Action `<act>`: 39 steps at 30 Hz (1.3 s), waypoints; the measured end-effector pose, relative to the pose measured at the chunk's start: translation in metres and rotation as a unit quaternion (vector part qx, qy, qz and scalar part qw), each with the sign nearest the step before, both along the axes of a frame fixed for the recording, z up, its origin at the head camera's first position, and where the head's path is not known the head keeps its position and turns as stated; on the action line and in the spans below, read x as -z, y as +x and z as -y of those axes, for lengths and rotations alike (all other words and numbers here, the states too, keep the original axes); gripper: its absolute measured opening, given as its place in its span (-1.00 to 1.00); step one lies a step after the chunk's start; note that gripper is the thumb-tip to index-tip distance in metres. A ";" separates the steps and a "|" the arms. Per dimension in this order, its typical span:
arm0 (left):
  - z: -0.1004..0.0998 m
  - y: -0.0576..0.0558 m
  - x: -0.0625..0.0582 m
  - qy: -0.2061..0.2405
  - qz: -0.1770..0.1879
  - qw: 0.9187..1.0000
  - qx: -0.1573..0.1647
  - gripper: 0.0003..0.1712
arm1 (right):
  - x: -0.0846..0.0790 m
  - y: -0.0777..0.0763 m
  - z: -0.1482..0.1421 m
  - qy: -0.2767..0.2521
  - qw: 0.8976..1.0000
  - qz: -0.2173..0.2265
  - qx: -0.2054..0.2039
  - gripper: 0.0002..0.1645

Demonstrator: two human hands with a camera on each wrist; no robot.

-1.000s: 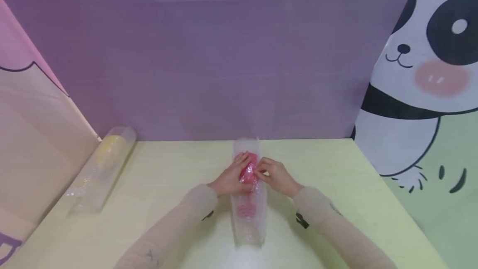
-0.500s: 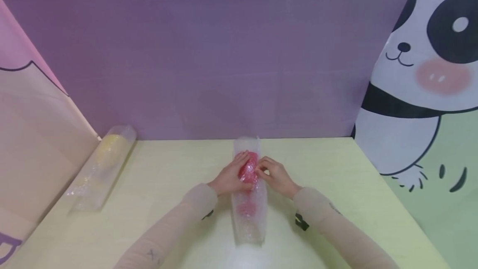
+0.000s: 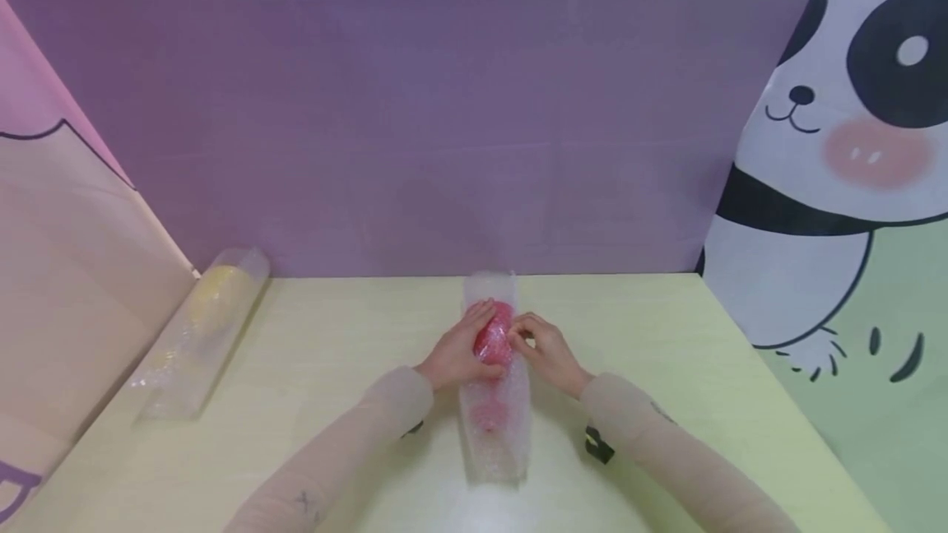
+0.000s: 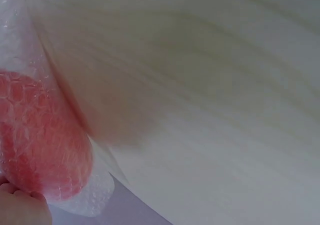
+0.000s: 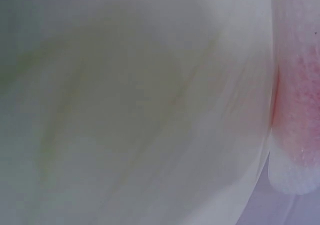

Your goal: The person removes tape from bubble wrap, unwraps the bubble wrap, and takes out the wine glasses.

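A long bubble-wrap sleeve (image 3: 496, 459) lies lengthwise at the middle of the table, with a red object (image 3: 492, 344) inside. The wrap blurs that object; a rounded red end (image 4: 50, 145) shows through it in the left wrist view. My left hand (image 3: 459, 352) rests on the wrapped red part, thumb spread away from the fingers. At the sleeve's right edge, my right hand (image 3: 546, 350) pinches the wrap between thumb and index finger. The right wrist view shows the pinkish wrapped side (image 5: 302, 100) at its right border, without the hand.
Another bubble-wrap sleeve (image 3: 174, 381) with a yellow object (image 3: 220, 294) inside lies at the table's left edge. A purple backdrop (image 3: 429, 122) rises behind the pale table (image 3: 333, 327). Printed side panels flank it, one with a panda (image 3: 807, 187).
Both hands keep nearly the same place on the sleeve. The right hand's pinch has shifted very slightly to the right; the second sleeve lies still.
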State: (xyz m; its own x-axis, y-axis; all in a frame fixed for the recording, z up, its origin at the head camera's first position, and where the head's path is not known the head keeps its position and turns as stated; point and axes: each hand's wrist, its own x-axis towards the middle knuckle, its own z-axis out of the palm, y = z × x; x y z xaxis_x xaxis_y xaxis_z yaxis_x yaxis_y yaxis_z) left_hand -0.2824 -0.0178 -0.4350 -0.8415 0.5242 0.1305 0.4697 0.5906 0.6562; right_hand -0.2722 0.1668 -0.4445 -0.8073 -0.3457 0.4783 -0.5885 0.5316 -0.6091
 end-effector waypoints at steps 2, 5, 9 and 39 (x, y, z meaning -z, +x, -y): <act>0.000 0.000 0.001 0.003 -0.002 1.000 0.000 0.13 | 0.001 0.000 0.000 -0.008 1.000 0.007 0.001 -0.94; 0.000 0.000 0.003 0.006 -0.003 1.000 0.001 0.13 | 0.002 -0.001 0.001 -0.022 0.999 0.024 0.004 -0.93; 0.001 0.000 0.003 0.014 -0.007 1.000 0.002 0.12 | 0.003 -0.001 0.002 -0.044 0.998 0.045 0.010 -0.92; -0.002 0.001 0.006 0.002 -0.010 1.000 -0.003 0.14 | -0.007 -0.004 0.001 -0.017 0.999 0.027 -0.013 -0.83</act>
